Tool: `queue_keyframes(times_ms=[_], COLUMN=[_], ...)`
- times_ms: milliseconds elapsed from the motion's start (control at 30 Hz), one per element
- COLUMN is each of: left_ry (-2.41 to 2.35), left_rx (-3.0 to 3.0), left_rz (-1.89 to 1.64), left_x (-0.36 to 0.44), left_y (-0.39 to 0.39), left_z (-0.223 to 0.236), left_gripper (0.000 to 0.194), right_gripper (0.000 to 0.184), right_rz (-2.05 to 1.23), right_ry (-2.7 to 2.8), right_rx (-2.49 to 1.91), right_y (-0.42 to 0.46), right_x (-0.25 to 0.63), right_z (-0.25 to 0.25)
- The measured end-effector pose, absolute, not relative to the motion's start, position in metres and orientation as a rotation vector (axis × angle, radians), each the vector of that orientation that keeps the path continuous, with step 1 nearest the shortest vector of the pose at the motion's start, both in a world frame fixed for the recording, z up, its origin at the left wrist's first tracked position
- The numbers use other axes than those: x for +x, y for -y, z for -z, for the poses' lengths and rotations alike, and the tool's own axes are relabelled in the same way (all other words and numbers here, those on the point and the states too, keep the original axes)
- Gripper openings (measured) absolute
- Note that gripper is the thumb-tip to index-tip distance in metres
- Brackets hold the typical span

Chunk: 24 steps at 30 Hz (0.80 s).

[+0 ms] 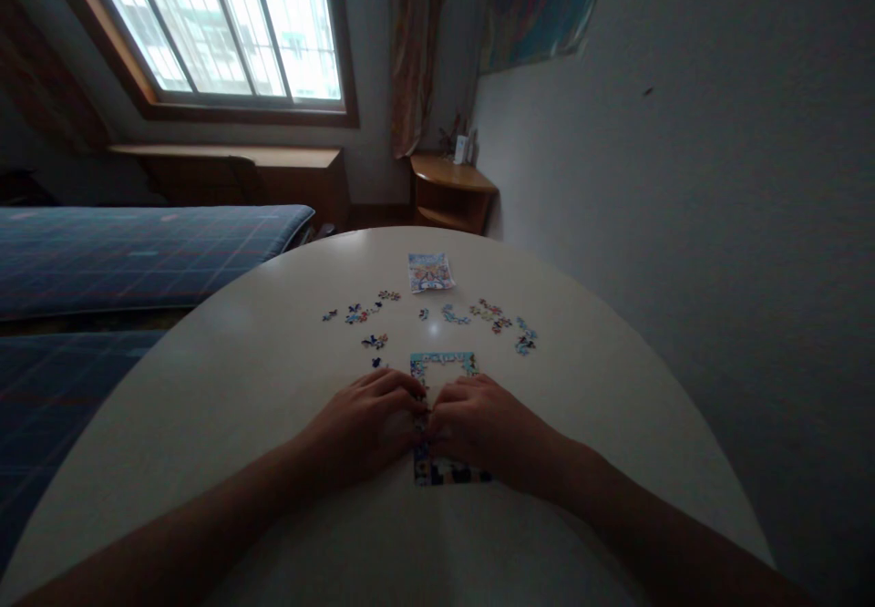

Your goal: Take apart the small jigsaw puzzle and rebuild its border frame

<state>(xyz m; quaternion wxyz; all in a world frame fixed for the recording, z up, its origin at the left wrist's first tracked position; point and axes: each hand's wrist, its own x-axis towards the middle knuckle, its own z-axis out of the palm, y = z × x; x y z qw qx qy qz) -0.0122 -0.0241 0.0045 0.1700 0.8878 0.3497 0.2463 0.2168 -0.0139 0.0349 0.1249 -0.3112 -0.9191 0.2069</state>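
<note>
A partly assembled jigsaw puzzle [443, 358] lies on the white round table, its border joined along the visible top and bottom and the table showing through its middle. My left hand [373, 416] has curled fingers closed on the puzzle's left border. My right hand [475, 420] meets it there in a pinch, its fingertips nearly touching those of the left. The small piece of border between the fingertips is mostly hidden. My right hand and wrist cover much of the puzzle's right side.
Loose jigsaw pieces lie in small clusters beyond the puzzle, some left [356, 313], some right [525, 344]. A printed picture sheet [430, 272] lies behind them. A bed [137, 252] stands left of the table [581, 388], a corner shelf [451, 172] behind it, a wall [717, 206] right.
</note>
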Motion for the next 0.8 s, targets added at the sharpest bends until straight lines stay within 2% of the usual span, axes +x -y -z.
queue_keyframes(times_ms=[100, 267, 433, 600, 800], left_ry=[-1.0, -0.967, -0.93, -0.868, -0.873], left_rx=[2.525, 2.529, 2.52, 2.497, 2.445], left_rz=[-0.702, -0.706, -0.69, -0.679, -0.702], left_x=[-0.012, -0.013, -0.015, -0.017, -0.022], left_y=[0.024, 0.023, 0.021, 0.02, 0.026], left_z=[-0.004, -0.002, -0.004, -0.008, -0.011], left_gripper=[0.018, 0.019, 0.021, 0.036, 0.045], right_gripper=[0.004, 0.009, 0.012, 0.012, 0.013], right_rz=[-0.551, -0.433, -0.452, -0.528, -0.607], right_ry=[2.742, 2.861, 2.861, 2.834, 2.794], right_rx=[-0.826, -0.683, -0.67, -0.681, -0.695], right_y=[0.014, 0.014, 0.014, 0.014, 0.014], right_x=[0.22, 0.224, 0.227, 0.228, 0.225], right_z=[-0.039, -0.048, -0.049, -0.05, -0.053])
